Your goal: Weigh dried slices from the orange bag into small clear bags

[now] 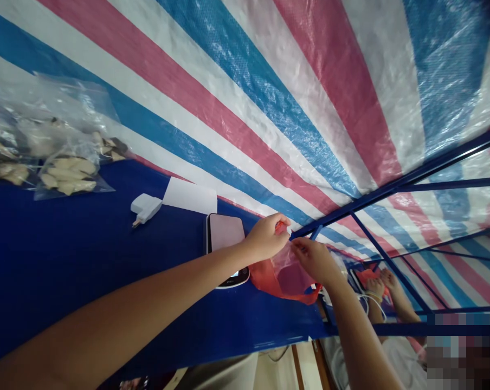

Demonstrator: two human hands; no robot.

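Note:
My left hand point(265, 235) and my right hand point(316, 260) are both pinched on the top edge of a small clear plastic bag point(288, 265), one on each side of its mouth. The bag hangs just over a red plastic bag point(269, 281) that lies on the blue table point(66, 254). What the clear bag holds, I cannot make out. A digital scale point(225, 238) with a pinkish plate sits directly behind my left wrist.
Clear bags of pale dried pieces point(66, 173) lie at the table's left. A white charger plug point(145, 208) and white paper point(190, 196) sit near the scale. A striped tarp point(269, 81) hangs behind. Another person's hands point(381, 284) work beyond a blue metal frame point(391, 187) at right.

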